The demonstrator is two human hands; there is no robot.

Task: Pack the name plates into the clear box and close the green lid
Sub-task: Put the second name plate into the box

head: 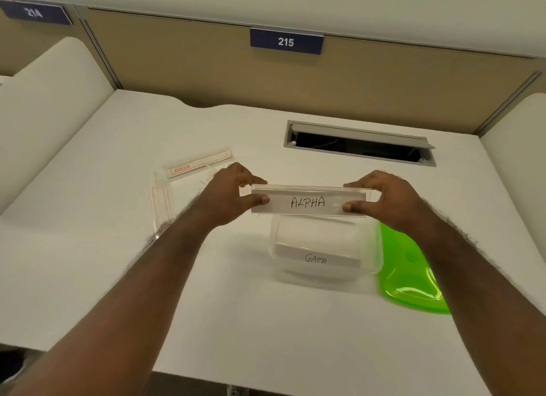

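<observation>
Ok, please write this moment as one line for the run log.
hands: left hand and right hand hold ALPHA plate | box: clear box open, GAMA plate inside | green lid off, beside box

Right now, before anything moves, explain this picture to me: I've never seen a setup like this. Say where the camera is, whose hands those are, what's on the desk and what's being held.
There is no machine here. The one picture comes from a camera worn on a person's head, looking forward and down at a white desk.

The left hand and right hand each pinch one end of a clear plate marked ALPHA, held over the far edge of the clear box.

A GAMA plate already lies in the box. The green lid lies to the box's right, not yet on it. Empty plastic sleeves lie to the left. Behind is a cable slot and a partition sign reading 215.
</observation>
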